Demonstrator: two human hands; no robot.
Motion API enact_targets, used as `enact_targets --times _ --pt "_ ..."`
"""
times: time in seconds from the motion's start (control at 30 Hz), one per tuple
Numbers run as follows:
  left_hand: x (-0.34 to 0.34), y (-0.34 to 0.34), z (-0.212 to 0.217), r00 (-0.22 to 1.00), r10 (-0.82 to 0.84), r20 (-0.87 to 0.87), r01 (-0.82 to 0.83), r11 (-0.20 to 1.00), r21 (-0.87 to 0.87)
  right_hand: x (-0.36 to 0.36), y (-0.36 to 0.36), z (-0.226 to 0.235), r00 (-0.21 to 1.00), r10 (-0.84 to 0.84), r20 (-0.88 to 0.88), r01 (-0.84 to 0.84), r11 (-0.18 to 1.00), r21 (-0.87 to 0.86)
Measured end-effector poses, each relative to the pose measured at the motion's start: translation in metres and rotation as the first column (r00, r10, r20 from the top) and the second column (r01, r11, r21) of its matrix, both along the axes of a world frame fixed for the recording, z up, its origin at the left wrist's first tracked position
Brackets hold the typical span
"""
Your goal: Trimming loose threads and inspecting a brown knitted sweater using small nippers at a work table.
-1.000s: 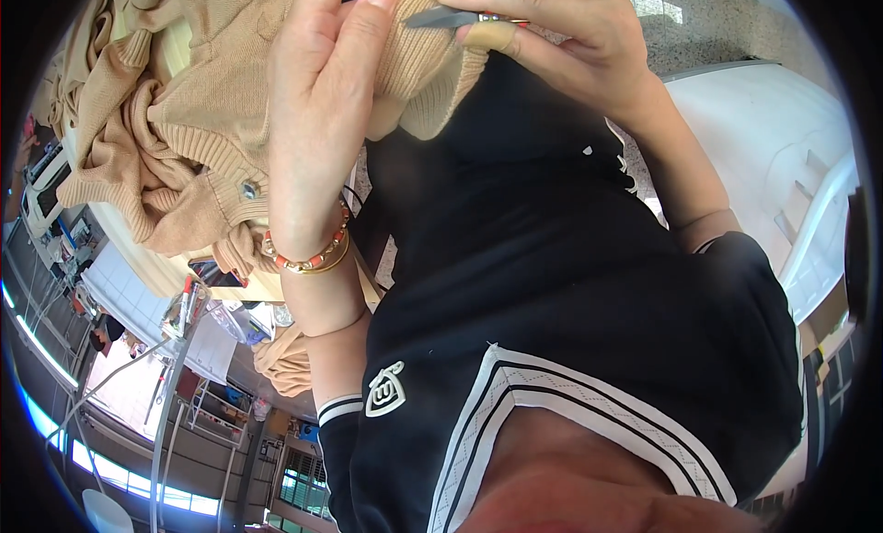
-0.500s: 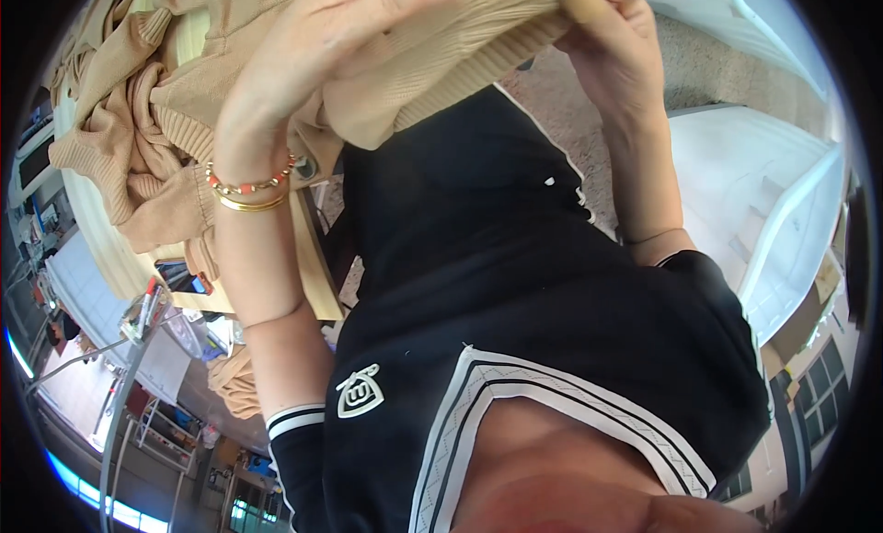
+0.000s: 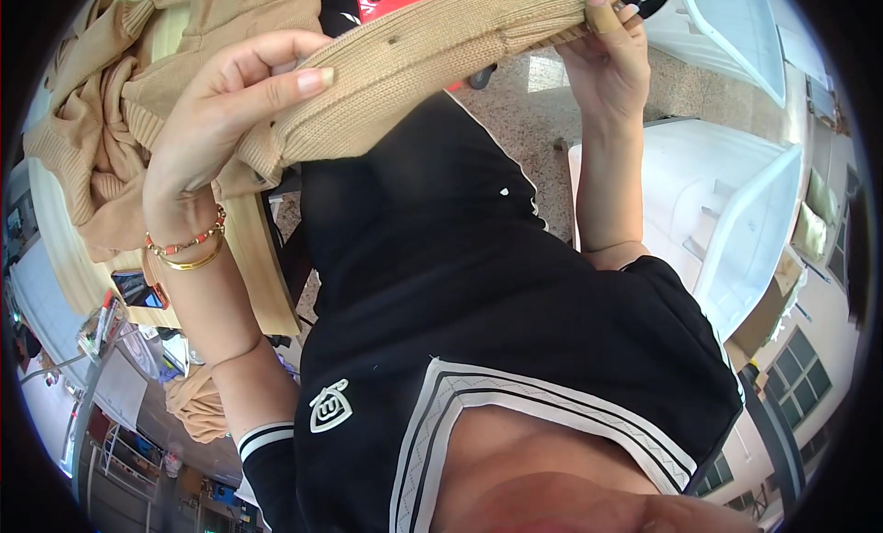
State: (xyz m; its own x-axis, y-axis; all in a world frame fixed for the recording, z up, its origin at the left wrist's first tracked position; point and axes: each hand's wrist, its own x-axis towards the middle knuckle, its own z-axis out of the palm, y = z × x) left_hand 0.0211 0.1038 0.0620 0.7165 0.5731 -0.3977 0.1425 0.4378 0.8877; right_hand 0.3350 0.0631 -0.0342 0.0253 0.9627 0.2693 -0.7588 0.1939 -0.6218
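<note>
Out to ten o'clock comes the left hand [image 3: 244, 96], and the tan ribbed knit band [image 3: 414, 78] now stretches from there to the right hand [image 3: 609, 62] at one, both grips pinching it, black-bladed snips [image 3: 651, 3] jutting out beyond. Careful: those blades sit close to the knit, and a slip or twist at one o'clock could nick a stitch.

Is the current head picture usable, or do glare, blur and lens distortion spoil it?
Head view: ribbing on the held tan knit reads clearly, without obvious motion blur; head view: glare whitens a patch of speckled floor; head view: fisheye curves the outer edge of the wooden table, and the picture's rim falls to black.
</note>
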Motion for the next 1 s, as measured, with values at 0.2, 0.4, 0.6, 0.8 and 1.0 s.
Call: enact_targets --times 0.2,0.4,0.6,0.8,1.0 --pt "-0.012 -0.007 -0.009 0.998 -0.008 0.057 0.012 0.997 -0.078 -0.008 0.0 -0.005 0.928 0.253 -0.272 -0.2 0.957 0.21" --pt "-0.015 -0.018 -0.03 0.994 0.104 -0.042 -0.103 0.995 0.018 -0.005 -0.012 0.014 0.919 -0.021 0.394 0.162 0.931 -0.328" --pt "-0.035 -0.028 -0.053 0.991 0.054 -0.123 -0.048 0.997 0.052 -0.009 -0.013 -0.021 0.725 0.119 0.678 0.246 0.875 -0.418" --pt "-0.046 -0.042 -0.058 0.955 0.228 -0.189 -0.174 0.948 0.267 -0.018 -0.014 -0.034 0.677 0.163 0.718 0.254 0.864 -0.435" --pt "-0.043 -0.057 -0.062 0.912 0.347 -0.218 -0.296 0.926 0.233 -0.021 -0.011 -0.043 0.644 0.164 0.748 0.24 0.884 -0.401"
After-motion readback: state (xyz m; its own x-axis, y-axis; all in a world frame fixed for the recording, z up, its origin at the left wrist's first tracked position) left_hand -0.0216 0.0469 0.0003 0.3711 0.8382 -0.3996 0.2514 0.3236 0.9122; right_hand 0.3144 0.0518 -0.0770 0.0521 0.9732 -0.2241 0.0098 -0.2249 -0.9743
